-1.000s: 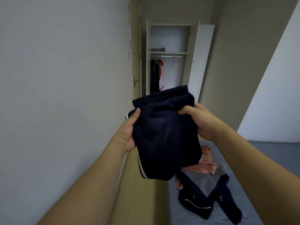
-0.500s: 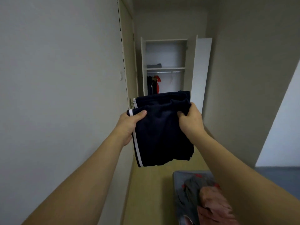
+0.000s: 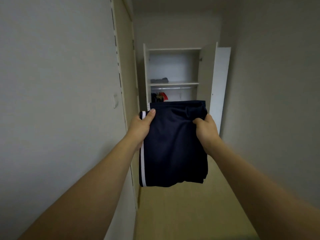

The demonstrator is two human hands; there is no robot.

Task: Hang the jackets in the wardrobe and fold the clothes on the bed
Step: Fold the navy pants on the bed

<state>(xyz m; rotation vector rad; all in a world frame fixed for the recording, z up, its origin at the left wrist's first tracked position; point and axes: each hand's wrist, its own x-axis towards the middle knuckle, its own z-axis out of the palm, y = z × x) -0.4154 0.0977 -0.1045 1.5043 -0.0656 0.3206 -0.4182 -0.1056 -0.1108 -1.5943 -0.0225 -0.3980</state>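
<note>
A person's two bare arms reach forward from the bottom corners of the view, carrying a folded dark navy garment (image 3: 173, 141) with a white stripe down its left edge. The left hand (image 3: 141, 127) pinches the upper left corner, thumb lying across the front of the cloth and the other fingers hidden behind it. The right hand (image 3: 206, 129) is clenched on a bunch of fabric at the upper right corner. The garment hangs flat between the hands, facing the viewer, its long axis running straight down, its top edge level and its bottom edge free above the pale floor (image 3: 190, 213). Directly ahead, beyond the garment and well apart from it, stands an open white wardrobe (image 3: 173, 66). Its shelf (image 3: 174, 83) sits higher than the hands and holds a small folded grey pile (image 3: 159, 80) at its left end; the right part of the shelf is bare. Below the shelf runs a rail with dark and red clothes (image 3: 159, 97) hanging at the left. Both hands look about equally far from the wardrobe, so the garment probably has to travel forward and upward to reach the shelf. The bed is not in view.
</note>
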